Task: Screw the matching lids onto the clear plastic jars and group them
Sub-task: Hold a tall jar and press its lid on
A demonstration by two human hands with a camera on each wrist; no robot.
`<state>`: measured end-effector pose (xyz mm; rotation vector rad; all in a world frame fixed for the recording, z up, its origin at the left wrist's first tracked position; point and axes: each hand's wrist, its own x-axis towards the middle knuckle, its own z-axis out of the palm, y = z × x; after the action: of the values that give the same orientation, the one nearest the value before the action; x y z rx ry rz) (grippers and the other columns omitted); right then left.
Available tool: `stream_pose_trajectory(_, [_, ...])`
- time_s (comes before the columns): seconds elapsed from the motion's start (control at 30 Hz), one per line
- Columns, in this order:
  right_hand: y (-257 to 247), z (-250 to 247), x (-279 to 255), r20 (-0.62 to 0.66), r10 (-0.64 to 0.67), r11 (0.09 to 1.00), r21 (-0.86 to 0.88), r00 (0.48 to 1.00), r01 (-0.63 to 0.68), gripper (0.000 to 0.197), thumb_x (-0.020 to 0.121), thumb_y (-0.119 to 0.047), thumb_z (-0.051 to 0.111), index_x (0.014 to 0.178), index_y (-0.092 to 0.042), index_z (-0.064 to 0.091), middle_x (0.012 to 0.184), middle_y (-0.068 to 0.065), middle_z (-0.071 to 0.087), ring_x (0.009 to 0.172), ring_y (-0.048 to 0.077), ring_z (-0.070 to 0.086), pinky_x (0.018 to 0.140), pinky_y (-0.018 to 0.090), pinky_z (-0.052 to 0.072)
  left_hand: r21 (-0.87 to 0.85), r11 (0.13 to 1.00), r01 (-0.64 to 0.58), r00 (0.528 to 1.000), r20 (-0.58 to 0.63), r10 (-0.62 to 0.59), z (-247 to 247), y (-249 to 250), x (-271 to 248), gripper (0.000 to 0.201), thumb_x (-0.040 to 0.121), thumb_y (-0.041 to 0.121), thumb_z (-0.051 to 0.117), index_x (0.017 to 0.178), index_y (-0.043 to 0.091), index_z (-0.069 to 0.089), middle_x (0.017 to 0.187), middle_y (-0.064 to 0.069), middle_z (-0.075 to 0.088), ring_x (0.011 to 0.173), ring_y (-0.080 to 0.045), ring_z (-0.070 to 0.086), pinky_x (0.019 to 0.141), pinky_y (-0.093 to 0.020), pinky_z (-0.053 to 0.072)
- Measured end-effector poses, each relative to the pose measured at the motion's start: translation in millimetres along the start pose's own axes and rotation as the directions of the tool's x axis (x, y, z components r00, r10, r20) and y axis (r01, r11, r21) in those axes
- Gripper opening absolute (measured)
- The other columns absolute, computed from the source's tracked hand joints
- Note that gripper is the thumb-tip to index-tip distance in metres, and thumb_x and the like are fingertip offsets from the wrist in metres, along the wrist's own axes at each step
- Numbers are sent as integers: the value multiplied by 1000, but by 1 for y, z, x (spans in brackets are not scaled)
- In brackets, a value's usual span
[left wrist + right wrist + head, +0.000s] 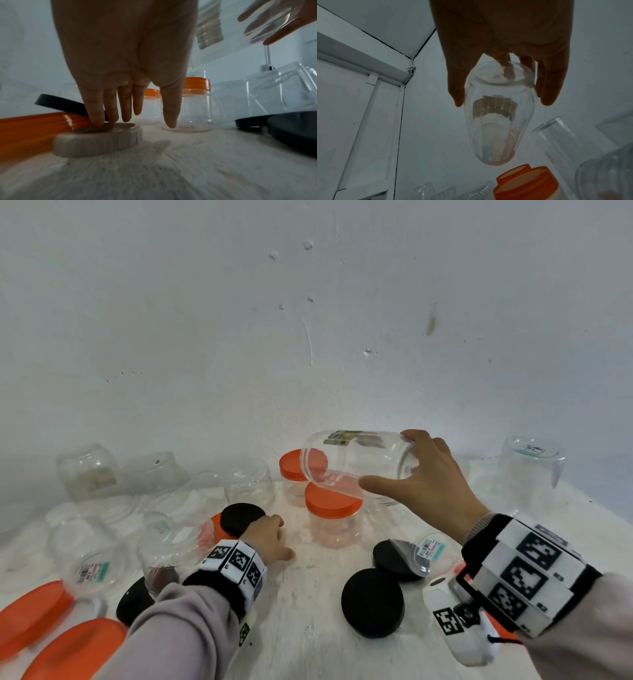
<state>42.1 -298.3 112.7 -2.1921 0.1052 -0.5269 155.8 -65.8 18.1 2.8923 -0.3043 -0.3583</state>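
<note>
Up above the white tabletop (308, 628), the right hand (431, 477) has a tall clear jar (356, 463) lifted off the surface and tipped on its side, mouth pointing left, sticker label facing up. The fingers are spread pretty wide around the jar's base end: thumb (380, 484) stretched along the near side, the other fingers curled over the far side and bottom. From the right wrist cam you can see the fingertips (547, 94) wrapping the base on both sides, so it's a proper hold. No lid on that jar.

Down low, the left hand (270, 537) is at the table with fingers pointing down and only loosely bent. The left wrist cam shows a couple of fingertips (97, 116) pressing on top of a white ribbed lid (97, 140) that sits flat on the table, while the thumb (169, 112) hangs free beside it, not touching the lid. So it's resting on it rather than pinching it.

Just beyond the left hand stand two small jars with orange lids (334, 501) already on, right under the mouth of the lifted jar. A black lid (241, 518) leans on an orange lid just left of the left hand, and two more black lids (373, 602) lie near the right wrist. Big flat orange lids (34, 611) sit at the near left edge. A bunch of lidless clear jars (89, 470) are upside down along the back left, and another upturned one (529, 470) stands at the far right.
</note>
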Motion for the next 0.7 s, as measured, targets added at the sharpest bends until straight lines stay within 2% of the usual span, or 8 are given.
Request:
stream_pose_trajectory(0.13, [3, 8, -2, 34, 18, 999, 42, 999, -19, 90, 61, -54, 79, 134, -25, 37, 114, -9, 40, 101, 8, 45, 67, 10, 31, 111, 994, 23, 1000, -10, -22, 5, -6, 5, 66, 84, 40, 65, 136, 9, 38, 134, -10, 43, 124, -27, 42, 101, -34, 39])
stream_pose_trajectory(0.2, [5, 11, -2, 55, 53, 995, 77, 997, -57, 87, 61, -52, 81, 131, -22, 38, 116, -6, 45, 101, 10, 47, 66, 10, 33, 159, 987, 28, 999, -21, -25, 8, -7, 8, 63, 85, 42, 61, 134, 10, 38, 136, -10, 41, 126, -29, 40, 103, -35, 36])
stream_pose_trajectory(0.3, [7, 16, -3, 112, 126, 979, 149, 986, -142, 87, 59, -49, 84, 127, -20, 37, 119, -1, 48, 107, 16, 52, 81, 28, 49, 186, 981, 58, 997, -52, -49, 14, -9, 13, 56, 87, 43, 58, 129, 11, 42, 135, -10, 44, 123, -28, 42, 100, -32, 33])
stream_pose_trajectory(0.37, [9, 19, -4, 170, 163, 961, 197, 972, -195, 91, 56, -48, 86, 128, -21, 37, 119, 2, 49, 110, 21, 54, 91, 42, 51, 188, 978, 93, 994, -67, -82, 18, -9, 16, 55, 87, 45, 57, 128, 12, 42, 134, -12, 44, 123, -28, 41, 99, -32, 32])
stream_pose_trajectory(0.47, [9, 23, -8, 236, 185, 935, 257, 954, -244, 96, 48, -51, 84, 129, -26, 40, 113, 4, 49, 104, 21, 58, 80, 41, 56, 211, 970, 124, 991, -78, -110, 19, -11, 18, 60, 85, 51, 57, 130, 14, 42, 134, -13, 43, 124, -30, 40, 100, -34, 33])
stream_pose_trajectory(0.57, [7, 27, -12, 271, 210, 895, 333, 940, -296, 79, 51, -50, 85, 117, -28, 48, 101, -2, 53, 90, 14, 61, 62, 33, 57, 229, 964, 134, 991, -40, -128, 18, -16, 20, 67, 80, 54, 57, 133, 18, 38, 134, -13, 43, 124, -32, 41, 99, -39, 36])
stream_pose_trajectory(0.63, [8, 28, -13, 295, 223, 868, 373, 929, -327, 67, 55, -49, 85, 109, -27, 53, 100, -2, 60, 87, 15, 66, 64, 38, 60, 240, 962, 134, 991, -23, -132, 16, -18, 20, 67, 76, 55, 58, 130, 21, 39, 130, -12, 45, 121, -32, 43, 96, -40, 39])
stream_pose_trajectory(0.7, [9, 30, -14, 318, 235, 869, 355, 918, -345, 71, 51, -57, 80, 109, -24, 55, 103, 0, 62, 91, 19, 66, 72, 44, 60, 256, 956, 146, 989, -11, -148, 14, -19, 20, 68, 72, 56, 57, 129, 24, 39, 128, -13, 47, 118, -33, 45, 94, -40, 40])
